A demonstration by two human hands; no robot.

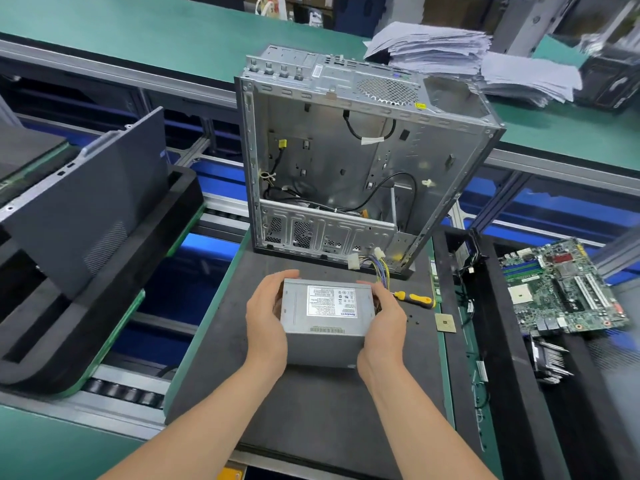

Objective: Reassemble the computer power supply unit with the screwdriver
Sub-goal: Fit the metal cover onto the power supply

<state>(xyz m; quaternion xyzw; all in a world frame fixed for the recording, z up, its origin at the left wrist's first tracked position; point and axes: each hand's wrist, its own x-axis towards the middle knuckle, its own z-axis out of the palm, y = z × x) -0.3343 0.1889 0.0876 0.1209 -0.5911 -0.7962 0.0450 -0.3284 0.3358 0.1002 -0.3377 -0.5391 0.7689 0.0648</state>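
Note:
A grey metal power supply unit (325, 318) with a white label on top is held just above the dark mat (311, 410). My left hand (266, 320) grips its left side and my right hand (382, 323) grips its right side. Its bundle of coloured wires (379, 268) with white plugs trails off the far right corner. A yellow-handled screwdriver (415, 299) lies on the mat just right of my right hand. Behind the unit stands the open, empty computer case (346, 161) with loose black cables inside.
A small square processor chip (445, 322) lies on the mat at the right. A green motherboard (561, 289) and a heat sink (549, 362) sit on the black tray to the right. A dark side panel (90, 199) leans on the left. Paper stacks (450, 53) lie beyond the case.

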